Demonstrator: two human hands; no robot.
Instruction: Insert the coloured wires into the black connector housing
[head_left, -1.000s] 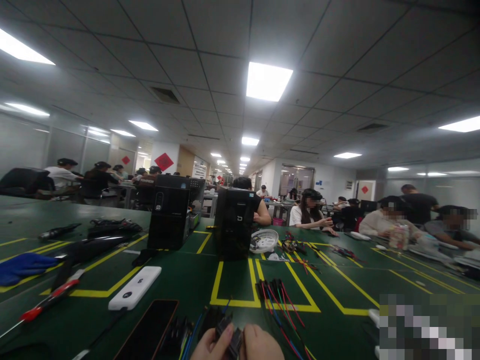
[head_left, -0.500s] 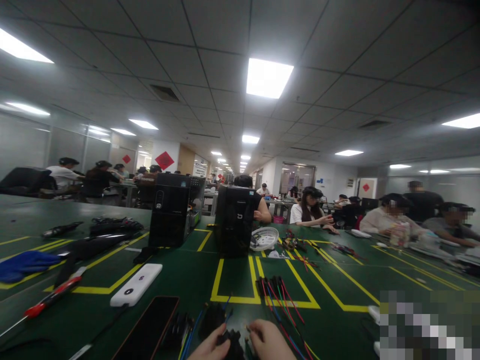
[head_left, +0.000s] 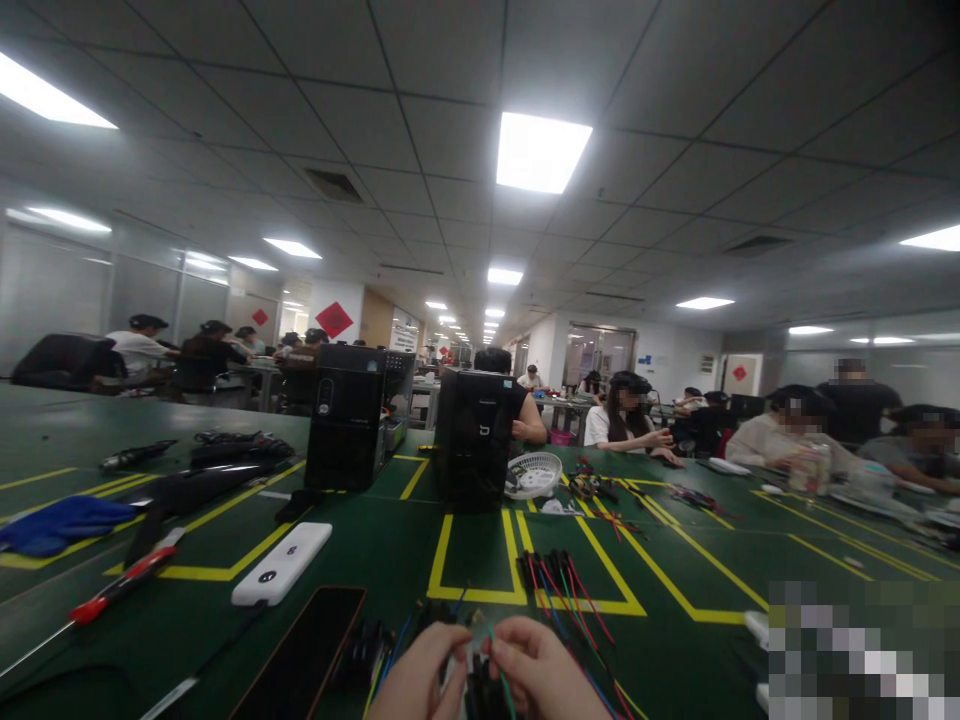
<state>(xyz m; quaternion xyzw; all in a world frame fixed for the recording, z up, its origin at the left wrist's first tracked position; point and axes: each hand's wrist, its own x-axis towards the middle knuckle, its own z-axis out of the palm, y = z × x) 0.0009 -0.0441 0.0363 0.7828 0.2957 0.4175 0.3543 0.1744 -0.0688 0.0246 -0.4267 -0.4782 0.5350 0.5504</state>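
At the bottom edge of view, left hand (head_left: 415,680) and right hand (head_left: 541,672) both pinch a black connector (head_left: 480,692) trailing coloured wires (head_left: 501,668), over the green table (head_left: 375,550). The grip is fingertip-only and half out of sight — a wire could slip free or snag the wire bundle (head_left: 559,580) just beyond.

Dark green table, yellow lines, bright wires.
Your table (head_left: 390,560) is dark green, marked with yellow boxes. The wires (head_left: 501,672) you hold are green, red and blue, with what looks like a black plug (head_left: 480,695). The power bank (head_left: 281,563) is white, the screwdriver (head_left: 120,585) red-handled and the cloth (head_left: 64,522) blue.
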